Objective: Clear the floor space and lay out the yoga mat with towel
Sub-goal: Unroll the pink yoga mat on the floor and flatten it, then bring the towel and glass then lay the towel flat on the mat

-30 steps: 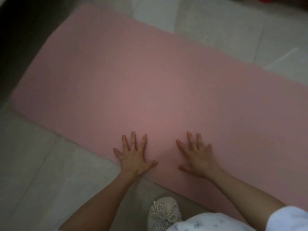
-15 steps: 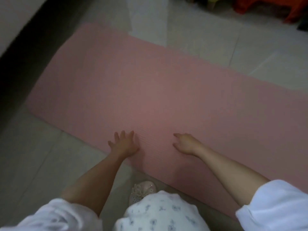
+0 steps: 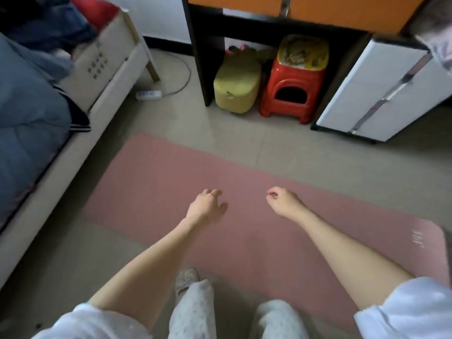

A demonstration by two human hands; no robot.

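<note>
One pink yoga mat (image 3: 156, 182) lies flat; left hand (image 3: 206, 206) and right hand (image 3: 283, 199) hang apart, loosely curled, empty; bare floor (image 3: 244, 133) beyond its far edge

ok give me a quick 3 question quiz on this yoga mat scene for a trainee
1. True or false: the pink yoga mat lies unrolled and flat on the floor.
2. Which is in view on the mat? A) a towel B) a water bottle C) neither
3. Fill in: under the desk, the red stool stands beside a ____ stool.

Key
1. True.
2. C. No towel shows in this view; the left hand and right hand, both with loosely curled fingers, hold nothing.
3. Yellow.
</note>
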